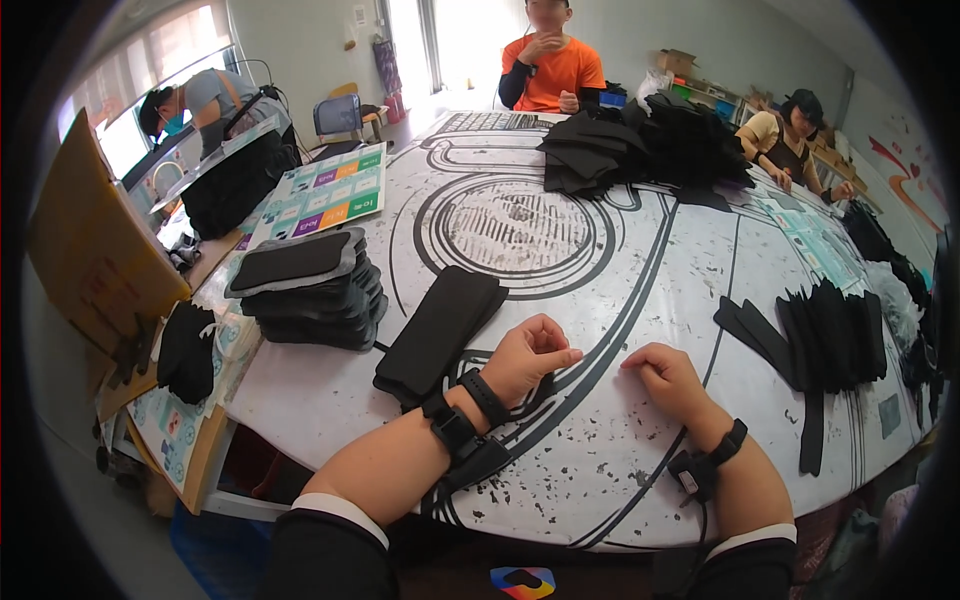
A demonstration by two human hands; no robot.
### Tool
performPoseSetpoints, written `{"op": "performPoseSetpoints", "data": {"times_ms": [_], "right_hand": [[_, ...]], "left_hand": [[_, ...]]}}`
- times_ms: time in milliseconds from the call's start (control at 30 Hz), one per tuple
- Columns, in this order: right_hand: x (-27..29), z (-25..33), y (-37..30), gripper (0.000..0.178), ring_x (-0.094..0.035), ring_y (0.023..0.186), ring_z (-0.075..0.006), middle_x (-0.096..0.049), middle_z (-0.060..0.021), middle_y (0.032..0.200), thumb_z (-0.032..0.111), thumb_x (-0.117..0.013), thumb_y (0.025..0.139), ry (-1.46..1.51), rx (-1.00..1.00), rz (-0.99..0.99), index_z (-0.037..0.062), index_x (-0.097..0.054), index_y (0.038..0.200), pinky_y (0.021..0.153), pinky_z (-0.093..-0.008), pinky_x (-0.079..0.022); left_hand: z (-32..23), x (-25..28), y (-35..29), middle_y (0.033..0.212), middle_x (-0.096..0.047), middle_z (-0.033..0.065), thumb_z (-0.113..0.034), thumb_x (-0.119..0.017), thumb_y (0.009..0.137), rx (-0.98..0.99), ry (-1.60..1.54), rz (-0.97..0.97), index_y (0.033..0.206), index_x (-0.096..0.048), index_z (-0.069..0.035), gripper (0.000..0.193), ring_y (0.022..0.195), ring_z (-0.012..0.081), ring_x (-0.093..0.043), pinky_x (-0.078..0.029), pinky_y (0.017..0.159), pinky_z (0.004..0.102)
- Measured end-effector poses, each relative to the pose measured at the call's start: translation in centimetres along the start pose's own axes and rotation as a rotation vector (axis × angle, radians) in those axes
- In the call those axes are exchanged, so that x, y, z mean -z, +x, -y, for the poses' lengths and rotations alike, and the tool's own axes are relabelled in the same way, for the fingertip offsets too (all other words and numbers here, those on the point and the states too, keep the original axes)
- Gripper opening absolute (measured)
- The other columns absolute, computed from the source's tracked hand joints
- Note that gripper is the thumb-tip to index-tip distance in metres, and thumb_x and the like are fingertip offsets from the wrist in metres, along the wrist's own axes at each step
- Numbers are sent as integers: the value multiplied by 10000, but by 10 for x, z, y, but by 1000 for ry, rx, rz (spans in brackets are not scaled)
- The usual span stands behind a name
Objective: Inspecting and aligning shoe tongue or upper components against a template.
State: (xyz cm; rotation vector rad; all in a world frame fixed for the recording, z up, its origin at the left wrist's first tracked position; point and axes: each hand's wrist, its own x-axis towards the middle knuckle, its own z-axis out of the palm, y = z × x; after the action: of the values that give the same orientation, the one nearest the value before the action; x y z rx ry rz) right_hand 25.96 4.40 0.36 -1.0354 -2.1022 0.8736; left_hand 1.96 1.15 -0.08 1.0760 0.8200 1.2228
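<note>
Left hand (518,364) and right hand (672,382) curled over the white tabletop (610,450), whether anything is pinched cannot be told, black stack (440,335) laid beside the left hand, open room left toward the near edge
</note>
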Motion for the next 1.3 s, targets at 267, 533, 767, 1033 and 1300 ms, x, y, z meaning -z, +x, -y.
{"op": "performPoseSetpoints", "data": {"times_ms": [267,533,767,1033,1300], "right_hand": [[-1,-1,0,202,-589,783,-218,-628,-101,815,-24,-455,746,-13,15,5,4,-636,831,726,-294,-461],[-2,-1,0,202,-587,781,-226,-626,-100,791,-22,-454,740,-27,27,8,9,-637,821,728,-301,-459],[2,4,-1,431,-567,916,-212,-428,-147,1286,-46,-468,748,-96,90,-33,22,-531,1169,800,-287,-470],[1,7,3,723,-536,1046,-201,-80,-167,1470,-78,-455,751,-43,303,-319,-7,-147,1402,834,-277,-479],[7,-6,-1,771,-610,809,-148,-602,-147,1080,42,-512,839,61,-2,-475,20,5,1411,832,-264,-420]], "left_hand": [[6,4,1,774,-569,21,-65,-704,764,-22,-22,-13,803,-491,-57,216,707,64,-535,-429,651,181],[9,5,2,785,-571,23,-58,-697,769,-1,-11,-19,802,-498,-49,202,705,66,-535,-435,655,182],[9,4,4,803,-543,8,4,-670,774,37,-41,-1,786,-478,-69,206,726,63,-519,-433,689,192],[8,3,2,799,-524,12,46,-636,780,-28,-53,15,746,-480,-66,195,714,65,-486,-404,688,182],[4,0,3,784,-534,-17,-19,-654,794,16,7,-1,824,-486,-71,178,716,53,-504,-410,673,185]]}}
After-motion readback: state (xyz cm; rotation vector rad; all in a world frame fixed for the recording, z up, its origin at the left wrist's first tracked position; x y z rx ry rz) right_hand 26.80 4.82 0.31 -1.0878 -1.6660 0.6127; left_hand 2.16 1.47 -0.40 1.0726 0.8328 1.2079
